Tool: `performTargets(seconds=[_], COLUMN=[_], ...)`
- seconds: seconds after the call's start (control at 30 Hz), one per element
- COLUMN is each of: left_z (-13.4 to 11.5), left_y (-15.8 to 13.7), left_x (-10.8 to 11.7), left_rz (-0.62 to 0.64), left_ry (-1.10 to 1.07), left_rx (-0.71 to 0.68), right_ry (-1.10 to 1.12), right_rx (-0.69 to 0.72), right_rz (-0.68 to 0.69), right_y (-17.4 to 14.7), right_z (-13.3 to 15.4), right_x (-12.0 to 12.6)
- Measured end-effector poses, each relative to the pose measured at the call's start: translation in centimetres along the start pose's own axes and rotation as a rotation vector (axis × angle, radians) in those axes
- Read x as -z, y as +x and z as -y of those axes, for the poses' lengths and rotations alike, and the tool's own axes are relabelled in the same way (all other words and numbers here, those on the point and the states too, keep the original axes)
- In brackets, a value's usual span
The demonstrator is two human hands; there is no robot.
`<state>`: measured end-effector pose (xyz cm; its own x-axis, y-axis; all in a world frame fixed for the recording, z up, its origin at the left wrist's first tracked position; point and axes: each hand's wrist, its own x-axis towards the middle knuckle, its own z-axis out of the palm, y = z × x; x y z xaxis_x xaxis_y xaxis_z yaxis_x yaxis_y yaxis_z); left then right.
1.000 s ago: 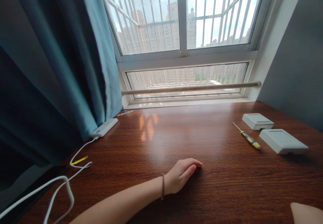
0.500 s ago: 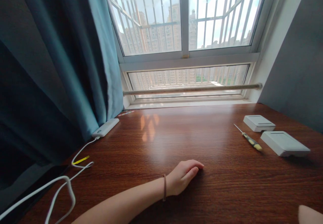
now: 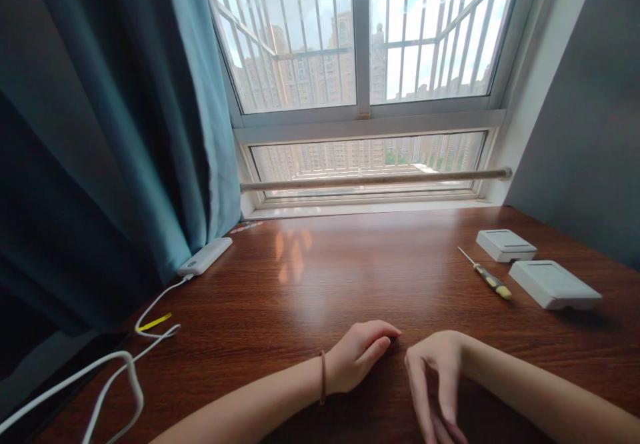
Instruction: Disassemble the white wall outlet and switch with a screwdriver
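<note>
My left hand, with a thin brown band at its wrist, lies on the dark wooden table. Its fingers stretch to the right, the thumb beside them, and nothing shows in it. Just to its right is my right hand, bent at the wrist, fingers hanging down towards me. A gap shows between its thumb and fingers, and I see nothing held. The two hands are close but apart. Beyond the right hand lies a screwdriver with a yellow and black handle, untouched.
Two white boxy cases sit at the right. By the blue curtain at the left lies a white power bank with a white cable plugged in. A yellow strip is next to the cable. A barred window stands behind the table.
My right hand has come in from the lower right edge and is now beside my left hand. The left hand stays where it was. The view has shifted slightly.
</note>
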<state>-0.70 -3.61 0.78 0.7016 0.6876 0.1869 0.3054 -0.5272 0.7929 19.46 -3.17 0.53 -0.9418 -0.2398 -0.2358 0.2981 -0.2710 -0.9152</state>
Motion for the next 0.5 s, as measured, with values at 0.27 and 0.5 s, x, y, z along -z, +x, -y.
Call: performTargets(seconds=[0.27, 0.5], left_z=[-0.7, -0.5], left_y=[-0.2, -0.2], left_x=[0.0, 0.0], left_rz=[0.079, 0.07], left_ry=[0.031, -0.006], left_rx=[-0.059, -0.035], right_ry=[0.295, 0.242], right_rx=[0.387, 0.364], right_rz=[-0.406, -0.421], right_y=[2.3, 2.4], right_z=[-2.4, -1.9], right_x=[1.8, 1.5])
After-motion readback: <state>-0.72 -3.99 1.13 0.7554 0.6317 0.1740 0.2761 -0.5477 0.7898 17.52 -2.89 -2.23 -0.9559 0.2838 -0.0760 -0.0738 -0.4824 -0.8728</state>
